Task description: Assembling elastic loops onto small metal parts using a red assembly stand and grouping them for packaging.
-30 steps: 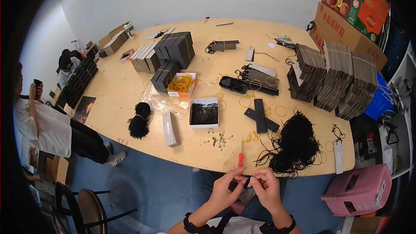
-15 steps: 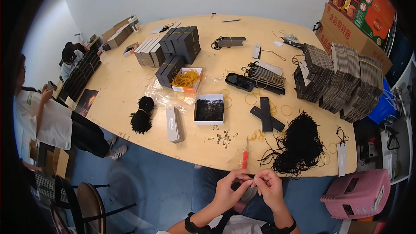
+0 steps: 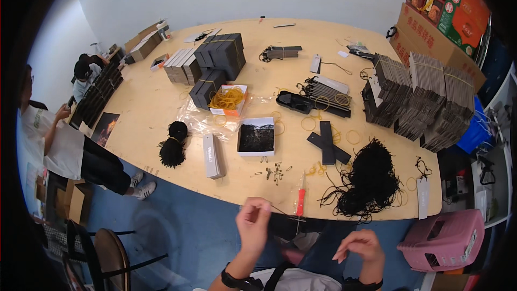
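Observation:
Near the table's front edge, my left hand [image 3: 253, 224] pinches one end of a thin black cord [image 3: 281, 211]. The cord slants away to the right, and something small and thin hangs at its far end, too fine to make out. Apart from it, my right hand [image 3: 362, 245] is raised over my lap, fingers loosely bent and apart, holding nothing. Just beyond the cord lies a red-handled tool [image 3: 300, 200] with a thin pointed tip. Several small pins [image 3: 277, 172] are scattered on the wood. Behind them stands a white box [image 3: 257, 152] with small black pieces inside.
A loose heap of black cords [image 3: 371, 180] lies to the right, beside crossed black tags [image 3: 327, 148]. Left are a grey tag stack [image 3: 212, 156], a tied cord bundle [image 3: 173, 144] and a box of rubber bands [image 3: 229, 99]. Banded tag stacks [image 3: 431, 94] stand at right; a person [image 3: 64, 140] stands at left.
My hands were together at the table edge. They have parted: the left has moved left with the cord, the right has moved right and down, empty.

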`<state>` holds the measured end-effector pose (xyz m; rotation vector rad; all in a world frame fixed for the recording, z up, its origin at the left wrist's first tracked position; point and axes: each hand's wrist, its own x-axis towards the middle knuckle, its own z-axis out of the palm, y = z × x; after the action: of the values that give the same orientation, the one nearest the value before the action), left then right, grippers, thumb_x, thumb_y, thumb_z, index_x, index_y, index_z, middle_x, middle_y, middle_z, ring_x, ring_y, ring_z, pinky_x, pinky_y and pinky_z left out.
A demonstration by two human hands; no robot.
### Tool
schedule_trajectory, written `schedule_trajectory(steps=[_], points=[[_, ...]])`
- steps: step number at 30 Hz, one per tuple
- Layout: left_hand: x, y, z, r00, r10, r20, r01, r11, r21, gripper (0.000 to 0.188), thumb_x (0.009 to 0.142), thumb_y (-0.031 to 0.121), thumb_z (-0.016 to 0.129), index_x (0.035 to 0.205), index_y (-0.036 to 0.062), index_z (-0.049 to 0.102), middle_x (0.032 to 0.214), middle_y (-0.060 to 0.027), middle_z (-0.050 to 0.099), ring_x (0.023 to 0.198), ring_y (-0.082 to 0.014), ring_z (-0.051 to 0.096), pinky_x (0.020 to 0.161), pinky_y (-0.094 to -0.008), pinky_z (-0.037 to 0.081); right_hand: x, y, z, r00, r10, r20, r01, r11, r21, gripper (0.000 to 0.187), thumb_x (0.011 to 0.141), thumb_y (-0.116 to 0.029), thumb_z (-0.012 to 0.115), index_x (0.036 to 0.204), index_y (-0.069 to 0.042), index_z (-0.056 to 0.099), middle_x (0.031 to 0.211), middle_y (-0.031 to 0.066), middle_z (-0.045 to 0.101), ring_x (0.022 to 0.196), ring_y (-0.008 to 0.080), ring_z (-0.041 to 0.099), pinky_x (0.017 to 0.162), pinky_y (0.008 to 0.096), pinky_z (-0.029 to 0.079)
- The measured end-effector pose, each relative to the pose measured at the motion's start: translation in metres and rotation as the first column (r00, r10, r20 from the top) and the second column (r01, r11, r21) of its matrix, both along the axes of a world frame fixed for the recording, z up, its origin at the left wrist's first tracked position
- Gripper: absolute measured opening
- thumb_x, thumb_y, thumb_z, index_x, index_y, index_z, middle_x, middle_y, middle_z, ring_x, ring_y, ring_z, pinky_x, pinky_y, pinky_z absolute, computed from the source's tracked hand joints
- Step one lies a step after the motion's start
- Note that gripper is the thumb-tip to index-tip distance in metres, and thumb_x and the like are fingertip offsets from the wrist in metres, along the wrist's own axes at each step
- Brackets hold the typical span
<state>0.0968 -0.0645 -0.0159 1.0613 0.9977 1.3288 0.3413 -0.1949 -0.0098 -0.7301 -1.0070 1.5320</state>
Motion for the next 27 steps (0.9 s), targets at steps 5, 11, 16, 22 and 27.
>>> schedule_trajectory(steps=[5,11,16,22,27], points=[[-0.013,0.003,-0.013,0.999,-0.009,-0.051,0.019,0.978,0.207,0.005,0.088,0.002,0.065,0.087,0.0005,0.060,0.089,-0.0015,0.059,0.077,-0.0082,0.053,0.071,-0.0219,0.043,0.008,-0.008,0.000,0.955,-0.295,0.039,0.298,0.945,-0.132,0.015,0.092,-0.006,0.057,0.097,0.007,0.062,0.087,0.0243,0.069,0.068,0.0255,0.069,0.055,0.0273,0.052],[0.006,-0.046,-0.005,0.887,-0.391,-0.245,0.443,0.871,0.213,0.003,0.085,0.001,0.068,0.088,0.0002,0.068,0.113,-0.0131,0.064,0.088,-0.0117,0.060,0.071,-0.0275,0.050,-0.035,0.023,0.016,0.797,-0.319,0.512,0.463,0.868,-0.181,0.014,0.094,-0.011,0.058,0.091,-0.001,0.067,0.064,0.0029,0.062,0.054,0.0063,0.055,0.049,0.0211,0.042],[0.024,-0.062,-0.006,0.823,-0.465,0.326,0.502,0.864,-0.035,0.011,0.091,0.000,0.060,0.102,-0.0021,0.063,0.125,-0.0138,0.059,0.097,-0.0110,0.059,0.085,-0.0270,0.047,-0.068,0.024,0.025,0.568,-0.365,0.738,0.340,0.920,0.193,0.007,0.084,-0.005,0.066,0.090,-0.001,0.065,0.065,0.0085,0.061,0.050,0.0138,0.056,0.048,0.0266,0.042],[0.019,-0.051,-0.009,0.840,-0.373,0.395,0.435,0.897,-0.076,0.010,0.093,0.000,0.058,0.102,0.0006,0.062,0.112,-0.0146,0.064,0.101,-0.0167,0.060,0.092,-0.0315,0.047,-0.072,0.017,0.012,0.596,-0.382,0.707,0.263,0.924,0.277,0.004,0.080,-0.003,0.068,0.083,-0.002,0.066,0.064,0.0078,0.060,0.049,0.0166,0.055,0.047,0.0277,0.042],[0.004,-0.046,0.004,0.712,-0.655,0.252,0.663,0.746,0.063,0.007,0.091,0.000,0.060,0.097,-0.0003,0.063,0.100,-0.0136,0.066,0.091,-0.0205,0.064,0.083,-0.0326,0.051,-0.053,0.012,0.007,0.777,-0.229,0.587,0.162,0.973,0.165,0.006,0.079,-0.003,0.070,0.084,-0.003,0.069,0.068,0.0028,0.059,0.053,0.0085,0.052,0.049,0.0227,0.039]])
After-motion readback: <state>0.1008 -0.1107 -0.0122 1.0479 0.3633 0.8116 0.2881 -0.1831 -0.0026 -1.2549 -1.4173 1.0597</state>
